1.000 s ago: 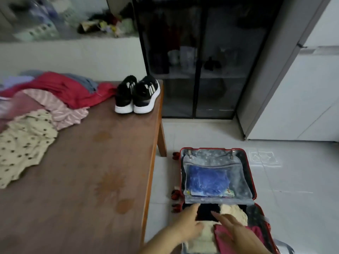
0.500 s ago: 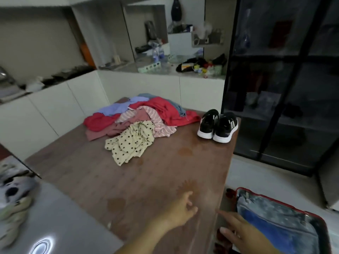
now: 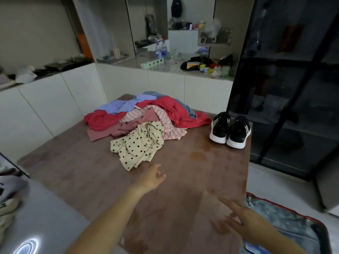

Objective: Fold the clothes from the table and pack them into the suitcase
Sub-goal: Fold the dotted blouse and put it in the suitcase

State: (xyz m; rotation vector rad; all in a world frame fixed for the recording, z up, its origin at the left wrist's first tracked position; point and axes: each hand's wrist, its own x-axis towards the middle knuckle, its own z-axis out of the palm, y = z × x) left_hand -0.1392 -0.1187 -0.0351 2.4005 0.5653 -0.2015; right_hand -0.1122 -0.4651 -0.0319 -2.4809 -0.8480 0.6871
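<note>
A heap of clothes lies at the far side of the brown table (image 3: 73, 167): a cream polka-dot garment (image 3: 139, 143) in front, a pink striped one (image 3: 161, 118), red ones (image 3: 176, 109) and a light blue one (image 3: 124, 105) behind. My left hand (image 3: 152, 178) hovers over the table just short of the polka-dot garment, fingers relaxed, holding nothing. My right hand (image 3: 236, 222) is spread above the table's near right edge, empty. The open red-rimmed suitcase (image 3: 286, 213) lies on the floor at the lower right, its mesh-lined lid showing.
A pair of black sneakers (image 3: 230, 131) stands at the table's far right corner. A dark glass cabinet (image 3: 293, 88) rises to the right. White counters with clutter run behind. A grey surface with shoes (image 3: 7, 195) sits at the lower left.
My view has swung from the suitcase up to the table. Both hands left the suitcase's clothes; my left hand has reached forward towards the polka-dot garment, and my right hand hangs over the table's edge.
</note>
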